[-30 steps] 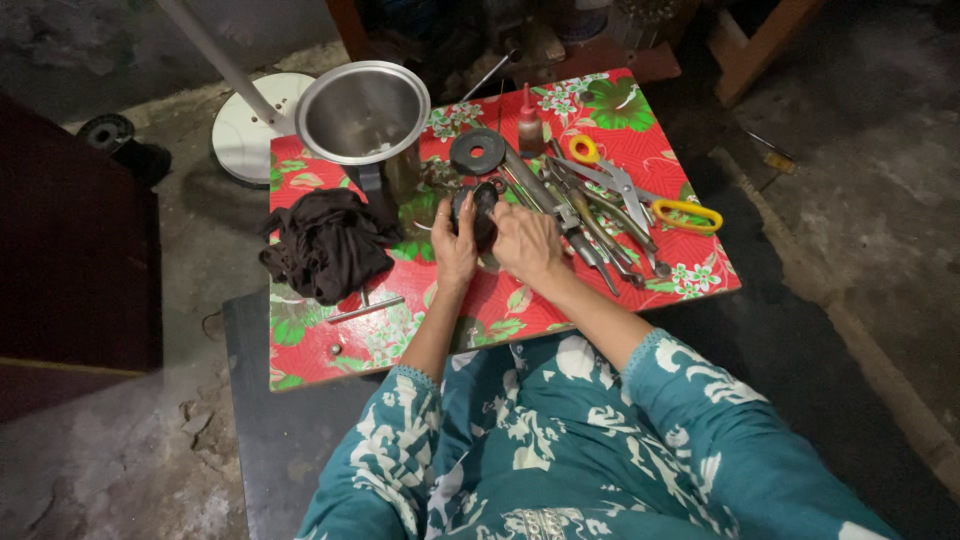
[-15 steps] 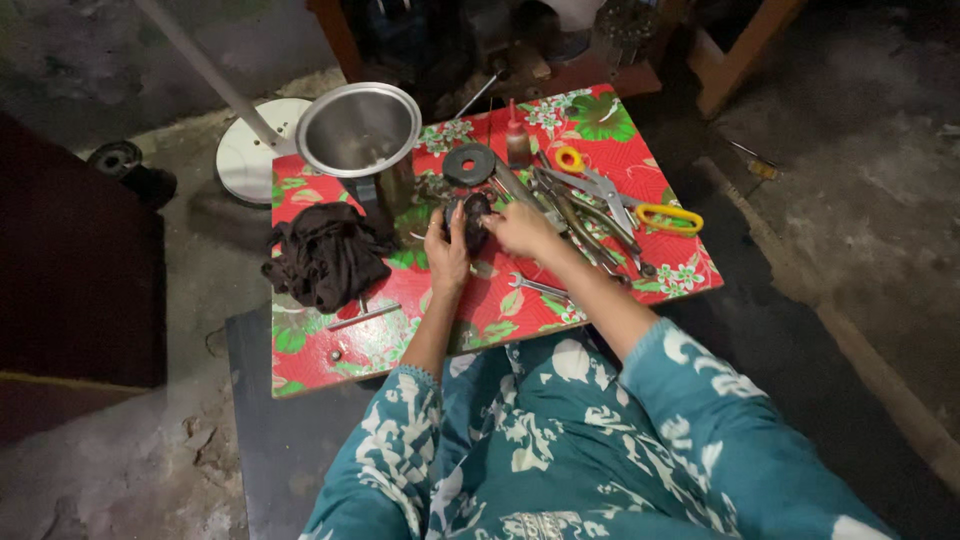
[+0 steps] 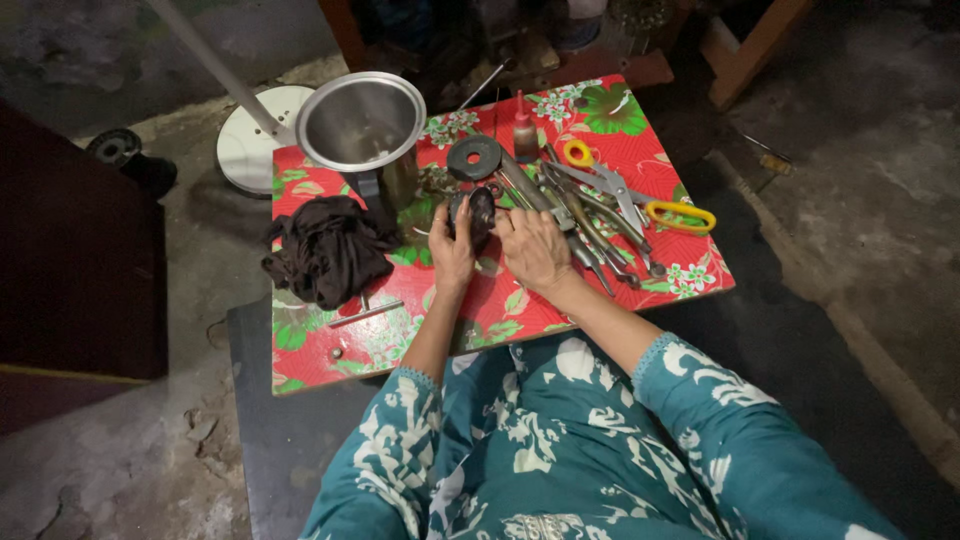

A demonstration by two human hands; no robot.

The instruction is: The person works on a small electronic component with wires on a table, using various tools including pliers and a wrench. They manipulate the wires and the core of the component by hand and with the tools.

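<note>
Dark round metal motor part clamped upright between left hand and right hand, lifted just off red floral tabletop for inspection, beside black crumpled cloth.

No packages, labels (or screens) — none.

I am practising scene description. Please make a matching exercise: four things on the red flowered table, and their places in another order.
Things:
1. dark cloth
2. metal funnel
3. yellow-handled scissors
4. dark round part

Places:
A. right side, among tools
B. between the left hand and right hand
C. left side
D. far left corner

Pairs: 1-C, 2-D, 3-A, 4-B
</note>
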